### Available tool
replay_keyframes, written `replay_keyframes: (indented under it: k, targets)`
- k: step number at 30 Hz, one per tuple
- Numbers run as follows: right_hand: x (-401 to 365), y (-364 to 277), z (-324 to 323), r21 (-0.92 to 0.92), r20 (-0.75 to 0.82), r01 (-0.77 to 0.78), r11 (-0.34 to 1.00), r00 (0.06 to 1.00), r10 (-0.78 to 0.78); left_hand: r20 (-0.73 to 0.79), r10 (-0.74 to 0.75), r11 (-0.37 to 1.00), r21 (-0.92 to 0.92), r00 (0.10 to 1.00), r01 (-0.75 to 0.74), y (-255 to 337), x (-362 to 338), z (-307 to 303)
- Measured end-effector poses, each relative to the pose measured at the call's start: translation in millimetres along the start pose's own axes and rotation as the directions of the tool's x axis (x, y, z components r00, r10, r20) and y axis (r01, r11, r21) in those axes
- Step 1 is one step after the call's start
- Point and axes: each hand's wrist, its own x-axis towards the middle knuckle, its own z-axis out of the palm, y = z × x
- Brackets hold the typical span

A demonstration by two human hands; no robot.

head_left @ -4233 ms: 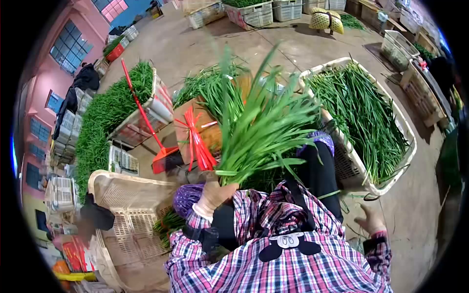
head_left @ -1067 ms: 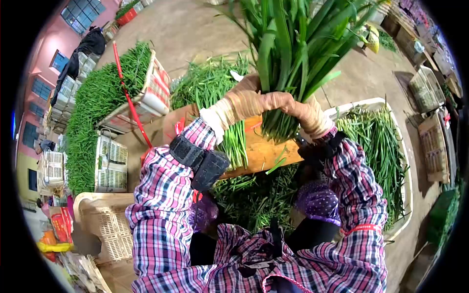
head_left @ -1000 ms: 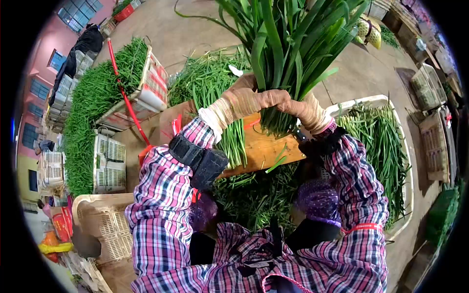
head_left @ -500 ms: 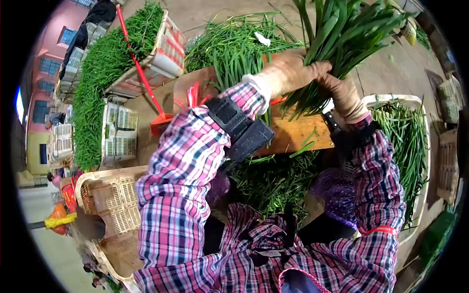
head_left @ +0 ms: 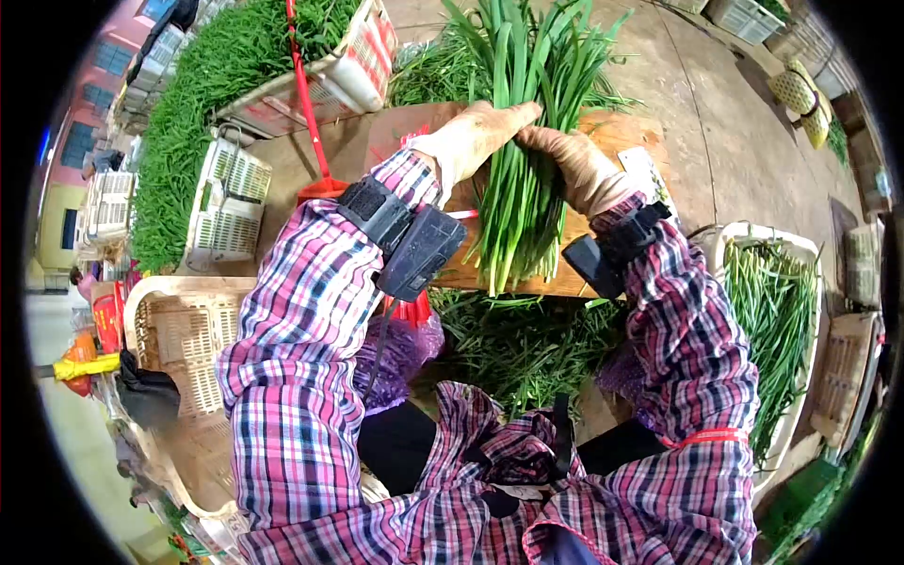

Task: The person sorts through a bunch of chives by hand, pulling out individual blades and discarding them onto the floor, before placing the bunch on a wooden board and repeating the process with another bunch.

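In the head view, a thick bunch of garlic chives (head_left: 513, 207) stands nearly upright over a wooden board (head_left: 603, 132), leaf tips away from me and pale stalk ends near the board's front edge. My left hand (head_left: 482, 137), in a tan glove, is closed round the bunch's left side. Gloved too, my right hand (head_left: 576, 168) presses and grips it from the right, and the thumbs come close together in front. Some fingers are hidden behind the leaves. Red ties (head_left: 410, 311) hang at the board's left front. A white printed card or label (head_left: 645, 174) lies right of my right hand.
Loose chives (head_left: 433, 75) lie behind the board, and cut leaves (head_left: 527, 348) lie below it. A crate of chives (head_left: 772, 311) stands at right, a beige crate (head_left: 188, 320) at left. A red pole (head_left: 306, 94) leans by a full crate (head_left: 363, 56). Person's legs flank the leaves.
Both hands have moved left and nearer with the bunch. Tilted to the right before, it now stands straighter, stalk ends over the board. The view has shifted slightly.
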Motion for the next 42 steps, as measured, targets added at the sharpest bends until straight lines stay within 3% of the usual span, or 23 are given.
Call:
replay_keyframes:
  k: [1,2,6,7,8,11,12,14,16,19,22,25,27,28,29,30,32,33,34,36,38,40,42]
  targets:
    - [16.5,14.3,-4.1,0.029,0.032,0.026,0.999,0.999,-0.027,0.072,0.112,0.991,-0.076,0.991,-0.107,-22.3,10.9,-6.5]
    - [28.4,24.3,-3.7,0.028,0.011,0.010,1.000,1.000,-0.010,0.037,0.040,0.999,-0.001,0.998,-0.040,-11.7,-10.1,-10.5]
    - [51.0,45.3,-10.3,-0.064,-0.134,-0.027,0.998,0.991,0.018,0.015,-0.118,0.970,-0.214,0.993,0.119,-64.3,32.3,-5.7]
    - [47.7,43.4,-9.4,-0.067,-0.119,-0.002,0.998,0.993,-0.006,0.086,0.065,0.958,-0.283,0.994,-0.038,-72.1,24.7,-9.3]
    - [43.6,40.8,-8.0,-0.071,-0.104,0.023,0.997,0.994,-0.031,0.070,-0.104,0.902,-0.413,0.992,0.124,-83.3,38.9,-2.7]
    - [40.9,41.8,-17.6,-0.209,-0.229,-0.020,0.978,0.973,-0.029,-0.056,-0.093,0.908,-0.414,0.994,0.061,-99.2,39.4,-0.5]
    - [43.1,44.8,-23.6,-0.251,-0.255,-0.023,0.968,0.966,-0.043,-0.110,-0.201,0.857,-0.501,0.973,0.121,-107.7,52.9,8.5]
    - [25.9,40.9,-23.0,-0.340,-0.251,0.000,0.940,0.964,-0.091,0.027,-0.002,0.774,-0.633,1.000,0.019,-117.8,43.7,10.4]
    - [15.7,42.1,-27.5,-0.289,-0.216,0.017,0.957,0.973,-0.082,-0.006,-0.011,0.706,-0.708,1.000,0.003,-119.5,32.7,14.2]
    - [-10.3,44.4,-29.7,-0.315,-0.157,0.123,0.941,0.971,-0.179,-0.143,0.124,0.715,-0.674,0.982,-0.188,-120.5,7.8,22.1]
    - [-20.8,60.7,-41.6,-0.354,-0.211,0.169,0.920,0.944,-0.255,-0.171,0.098,0.815,-0.551,0.980,-0.177,-109.7,-22.1,31.2]
    - [-35.5,76.6,-49.5,-0.376,-0.183,0.267,0.887,0.917,-0.354,-0.178,-0.143,0.892,-0.449,0.974,0.048,-103.7,-45.7,40.5]
    - [-45.5,90.3,-52.2,-0.485,-0.182,0.301,0.821,0.884,-0.431,-0.103,-0.090,0.900,-0.434,0.991,0.037,-152.7,-16.8,49.3]
    - [-49.9,99.8,-54.7,-0.544,-0.145,0.320,0.775,0.874,-0.463,-0.050,-0.020,0.884,-0.467,0.999,-0.006,-171.7,-9.6,53.0]
    - [-55.0,104.4,-53.1,-0.716,-0.075,0.316,0.623,0.851,-0.519,-0.151,-0.166,0.914,-0.394,0.974,0.095,-142.7,-30.7,53.7]
    - [-58.5,109.2,-51.3,-0.849,0.004,0.297,0.437,0.831,-0.557,-0.146,-0.150,0.838,-0.544,0.978,0.047,-173.1,-11.8,68.9]
    - [-63.5,115.2,-37.6,-0.915,0.132,0.324,0.239,0.802,-0.583,-0.261,-0.190,0.921,-0.382,0.946,0.080,-157.6,-24.6,73.4]
    - [-64.2,119.0,-30.6,-0.919,0.100,0.290,0.267,0.826,-0.555,-0.090,-0.096,0.863,-0.503,0.991,0.038,-165.2,-22.5,69.0]
    - [-63.8,122.6,-24.6,-0.930,0.077,0.247,0.273,0.855,-0.513,-0.142,-0.031,0.880,-0.473,0.989,-0.040,-162.9,-23.3,72.2]
    - [-53.8,131.1,-19.5,-0.950,0.058,0.195,0.245,0.878,-0.475,-0.045,-0.128,0.989,-0.078,0.991,0.124,-157.3,-12.3,67.5]
    - [-44.5,142.6,-21.3,-0.971,0.020,0.135,0.195,0.867,-0.498,-0.233,-0.010,0.992,0.118,0.973,0.039,-162.2,-8.6,81.0]
    - [-44.9,143.7,-22.9,-0.959,-0.002,0.138,0.246,0.870,-0.494,-0.084,-0.087,0.993,0.070,0.993,0.093,-158.8,-1.1,69.1]
    - [-50.1,134.4,-24.9,-0.940,-0.031,0.121,0.318,0.899,-0.437,-0.083,-0.091,0.996,0.019,0.992,0.092,-150.4,-12.4,61.9]
